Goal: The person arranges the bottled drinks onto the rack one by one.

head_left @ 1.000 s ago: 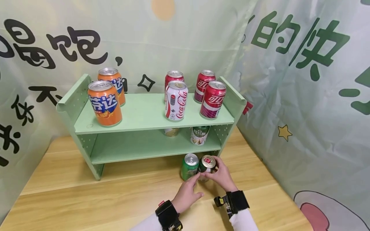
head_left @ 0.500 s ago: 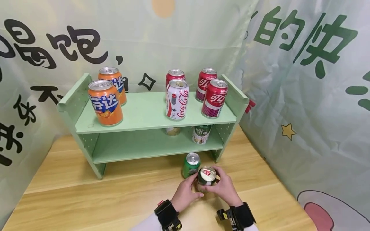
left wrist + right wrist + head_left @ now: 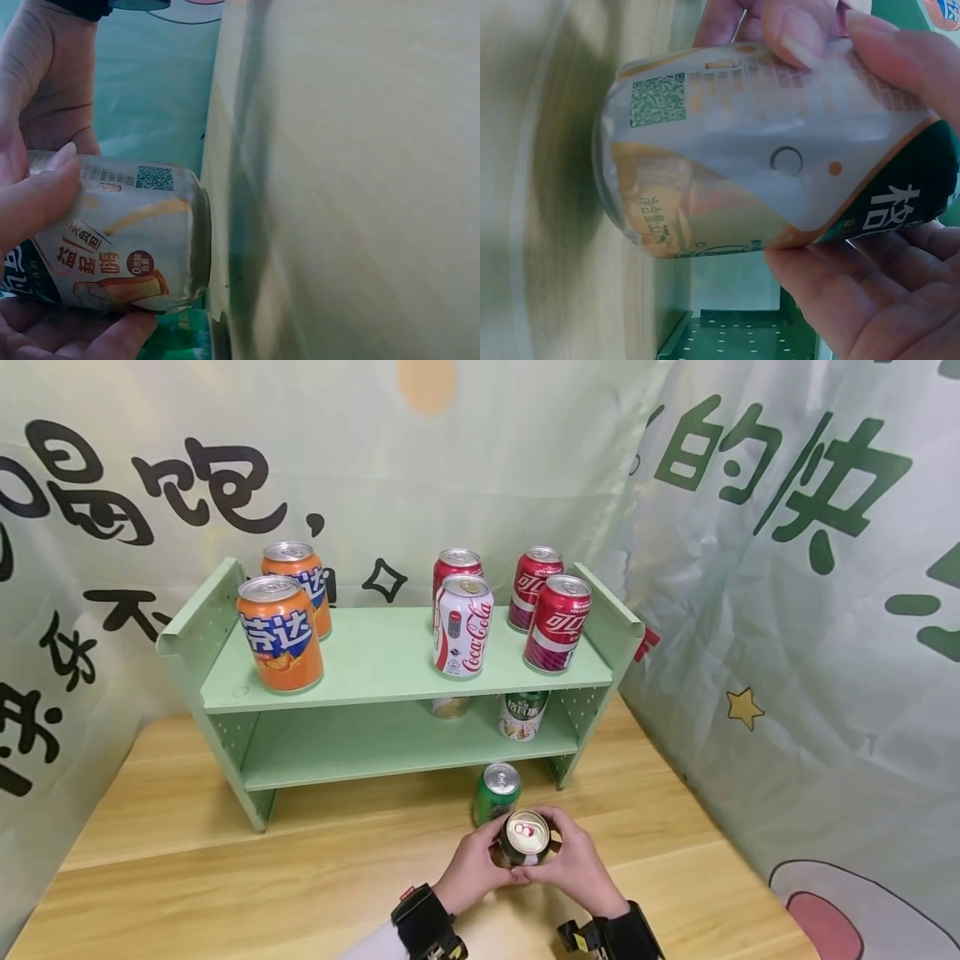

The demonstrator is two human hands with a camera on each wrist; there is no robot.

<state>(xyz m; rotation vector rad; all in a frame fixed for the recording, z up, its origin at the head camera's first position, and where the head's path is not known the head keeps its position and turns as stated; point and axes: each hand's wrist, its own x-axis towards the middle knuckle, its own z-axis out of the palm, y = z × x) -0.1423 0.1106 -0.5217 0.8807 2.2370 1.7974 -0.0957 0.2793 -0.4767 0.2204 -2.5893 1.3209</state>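
Observation:
Both hands hold one drink can (image 3: pixel 527 833), white with a dark green top band and a gold lid, upright in front of the shelf. My left hand (image 3: pixel 474 865) grips its left side and my right hand (image 3: pixel 576 863) its right side, with the thumbs meeting at the front. In the left wrist view the can (image 3: pixel 127 225) shows a QR code and a bread picture near its base, close over the table. The right wrist view shows the can (image 3: pixel 765 150) between thumb and fingers. Just behind it stands a green can (image 3: pixel 497 795), partly hidden by the left hand.
A light green two-tier shelf (image 3: pixel 375 687) stands on the wooden table (image 3: pixel 337 860). Its top bears orange Fanta cans (image 3: pixel 281 635), a white Coca-Cola can (image 3: pixel 462 627) and several red cans (image 3: pixel 558 625). A white-and-green can (image 3: pixel 522 717) and a partly hidden can (image 3: pixel 449 707) are below.
The can has come toward the person, away from beside the green can. The left hand, earlier only touching near it with extended fingers, now grips it together with the right hand.

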